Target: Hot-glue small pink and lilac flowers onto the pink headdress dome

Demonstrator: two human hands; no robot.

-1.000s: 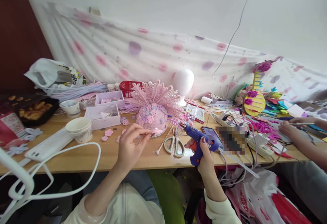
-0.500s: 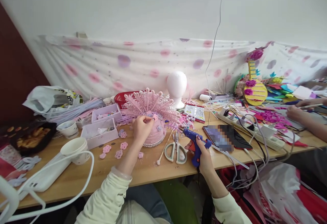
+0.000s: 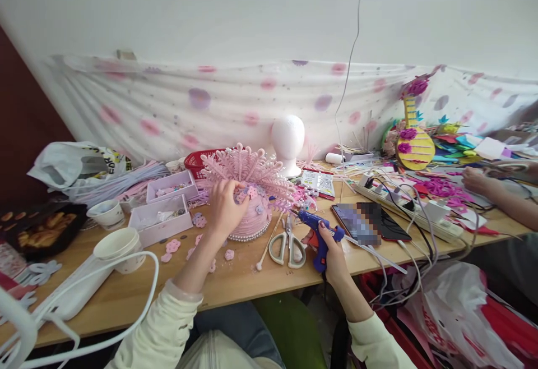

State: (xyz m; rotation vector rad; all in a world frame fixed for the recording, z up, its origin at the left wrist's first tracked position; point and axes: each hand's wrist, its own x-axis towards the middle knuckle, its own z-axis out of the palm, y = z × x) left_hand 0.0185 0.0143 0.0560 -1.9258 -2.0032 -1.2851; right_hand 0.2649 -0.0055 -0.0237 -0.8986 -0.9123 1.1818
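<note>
My right hand (image 3: 335, 254) is wrapped round the handle of a blue hot glue gun (image 3: 320, 235). Its nozzle points left, over the tabletop. A pink headdress (image 3: 252, 220) of fuzzy stems sits in front of me, with upright looped plumes, a pearl-like trim along its base, and small pink and lilac flowers on its front. At the headdress's left side is my left hand (image 3: 227, 212), thumb and fingers apart, nothing visible between them; its fingertips are partly hidden, so contact is unclear. Scissors (image 3: 288, 248) and a thin stick (image 3: 267, 244) lie between the headdress and the glue gun.
Loose pink flowers (image 3: 172, 247) lie left of the headdress, near white boxes (image 3: 162, 223) and paper cups (image 3: 120, 248). Behind stands a white foam head (image 3: 288, 139). Phones (image 3: 356, 224) and a cabled power strip (image 3: 412, 212) lie right. Another person's hand (image 3: 479, 181) works at far right.
My left hand has moved left from the headdress's front, and its pinched thumb and fingers have parted. A pink flower shows where they were. The right hand still grips the glue gun.
</note>
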